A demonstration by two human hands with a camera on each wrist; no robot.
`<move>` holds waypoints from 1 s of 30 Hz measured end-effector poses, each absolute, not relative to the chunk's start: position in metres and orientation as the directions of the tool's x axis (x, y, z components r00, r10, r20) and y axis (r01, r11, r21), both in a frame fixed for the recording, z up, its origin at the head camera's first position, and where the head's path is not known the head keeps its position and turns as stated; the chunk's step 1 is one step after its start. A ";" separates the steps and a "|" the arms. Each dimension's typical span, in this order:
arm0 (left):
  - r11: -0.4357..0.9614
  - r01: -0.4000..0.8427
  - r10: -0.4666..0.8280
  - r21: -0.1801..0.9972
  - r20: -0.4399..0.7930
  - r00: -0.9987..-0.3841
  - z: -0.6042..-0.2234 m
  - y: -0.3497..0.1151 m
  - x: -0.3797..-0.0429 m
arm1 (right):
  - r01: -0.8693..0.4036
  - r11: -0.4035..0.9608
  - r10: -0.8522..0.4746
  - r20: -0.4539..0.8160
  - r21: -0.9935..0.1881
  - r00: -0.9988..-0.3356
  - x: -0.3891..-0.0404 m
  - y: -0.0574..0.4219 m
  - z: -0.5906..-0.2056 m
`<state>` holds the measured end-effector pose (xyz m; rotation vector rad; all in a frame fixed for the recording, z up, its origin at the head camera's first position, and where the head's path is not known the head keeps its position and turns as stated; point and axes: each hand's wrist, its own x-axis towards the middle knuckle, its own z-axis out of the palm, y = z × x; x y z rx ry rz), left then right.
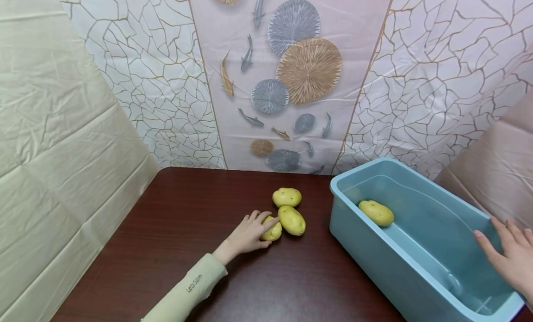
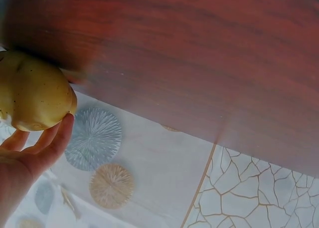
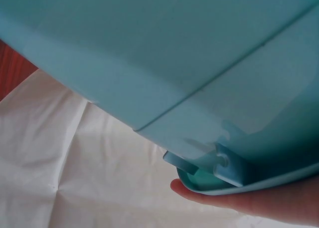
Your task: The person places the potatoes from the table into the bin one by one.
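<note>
My left hand holds a yellow potato on the dark table, with the thumb on its near side and fingers over its top. In the left wrist view, fingertips meet the underside of that potato. Right beside it lies a second potato, and a third potato sits just behind that one. My right hand rests at the right rim of a blue plastic bin, its fingers extended. From the right wrist, a finger shows along the bin's rim.
Inside the bin, near its far left wall, lies one more potato. The bin stands on the right of the brown table. Patterned cloth hangs behind the table, and a pale cloth runs down the left side.
</note>
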<state>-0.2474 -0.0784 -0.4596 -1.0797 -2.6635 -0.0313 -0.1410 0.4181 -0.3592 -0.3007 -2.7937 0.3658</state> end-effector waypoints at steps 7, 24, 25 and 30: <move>0.716 0.693 0.687 -0.079 0.256 -0.680 -0.457 -0.078 -0.245 | 0.171 0.946 0.245 0.261 -0.276 -0.934 -0.138 0.414 -0.355; 0.708 0.702 0.694 -0.080 0.266 -0.669 -0.455 -0.079 -0.242 | 0.149 0.949 0.228 0.279 -0.277 -0.933 -0.140 0.416 -0.358; 0.707 0.702 0.694 -0.081 0.269 -0.668 -0.454 -0.079 -0.241 | 0.146 0.950 0.226 0.281 -0.277 -0.933 -0.139 0.415 -0.357; 0.705 0.703 0.695 -0.094 0.284 -0.660 -0.450 -0.079 -0.238 | 0.166 0.943 0.246 0.269 -0.287 -0.931 -0.138 0.411 -0.353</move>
